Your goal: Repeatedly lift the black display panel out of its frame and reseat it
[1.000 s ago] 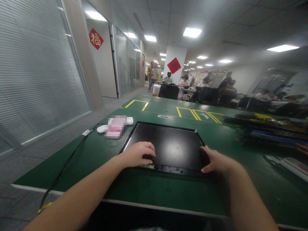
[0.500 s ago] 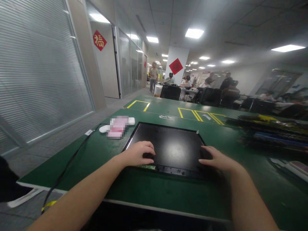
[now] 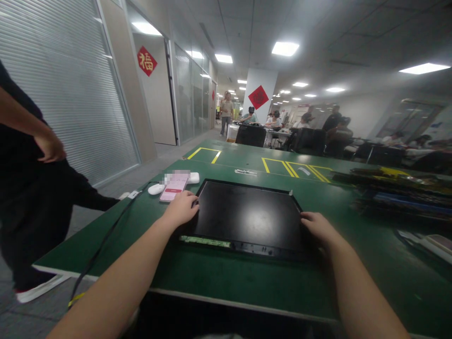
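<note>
A black flat display panel (image 3: 247, 212) lies screen up on the green table, with a strip of green circuit board (image 3: 205, 241) showing along its near left edge. My left hand (image 3: 181, 208) curls its fingers at the panel's left edge. At the right edge, my right hand (image 3: 319, 227) has its fingertips on the frame while its lower fingers are hidden. Both hands grip the panel by its sides. Just beyond my left hand rests a phone (image 3: 173, 190) with a pinkish screen.
White rounded objects (image 3: 155, 189) sit beside the phone. A black cable (image 3: 106, 240) runs over the table's left edge. Dark stacked parts (image 3: 399, 202) occupy the right side. Someone in dark clothes (image 3: 31, 188) walks close by on the left; other people are farther back.
My left hand has moved left from over the screen to its left edge, uncovering the circuit strip. My right hand has shifted outward to the right edge. A person has come into view at left.
</note>
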### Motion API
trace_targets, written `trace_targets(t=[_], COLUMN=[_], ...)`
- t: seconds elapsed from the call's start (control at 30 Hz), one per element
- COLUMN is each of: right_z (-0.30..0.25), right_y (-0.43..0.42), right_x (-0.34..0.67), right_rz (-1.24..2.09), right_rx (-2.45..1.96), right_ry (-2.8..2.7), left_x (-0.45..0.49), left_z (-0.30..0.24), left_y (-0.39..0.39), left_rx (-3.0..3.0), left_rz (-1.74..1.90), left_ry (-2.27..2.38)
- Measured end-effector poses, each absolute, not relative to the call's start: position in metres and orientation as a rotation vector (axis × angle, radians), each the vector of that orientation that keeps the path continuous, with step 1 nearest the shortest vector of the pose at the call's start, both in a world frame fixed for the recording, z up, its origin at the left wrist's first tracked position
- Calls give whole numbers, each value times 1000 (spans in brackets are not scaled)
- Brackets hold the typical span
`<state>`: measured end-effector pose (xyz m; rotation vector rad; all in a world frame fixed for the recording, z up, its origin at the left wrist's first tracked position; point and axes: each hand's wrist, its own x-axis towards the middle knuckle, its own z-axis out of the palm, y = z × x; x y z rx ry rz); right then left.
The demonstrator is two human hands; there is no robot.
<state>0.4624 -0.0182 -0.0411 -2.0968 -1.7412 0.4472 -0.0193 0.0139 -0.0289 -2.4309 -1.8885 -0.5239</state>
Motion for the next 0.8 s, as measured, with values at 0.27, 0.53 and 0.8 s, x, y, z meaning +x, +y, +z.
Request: trace_targets(t=[0.27, 0.53, 0.8], right_z=[-48, -54, -66], right_y=[-13, -11, -6], right_x=[464, 466, 474], right_rz=[391, 395, 428], right_rx=[-2149, -2197, -2138], right_ry=[-1684, -1516, -1463], left_x=[-19, -21, -27], left_z=[-33, -31, -36], left_y=[19, 23, 30], left_rx=[-2456, -2544, -2592], left_rz=[-465, -554, -551], left_ry=[-1954, -1972, -1951])
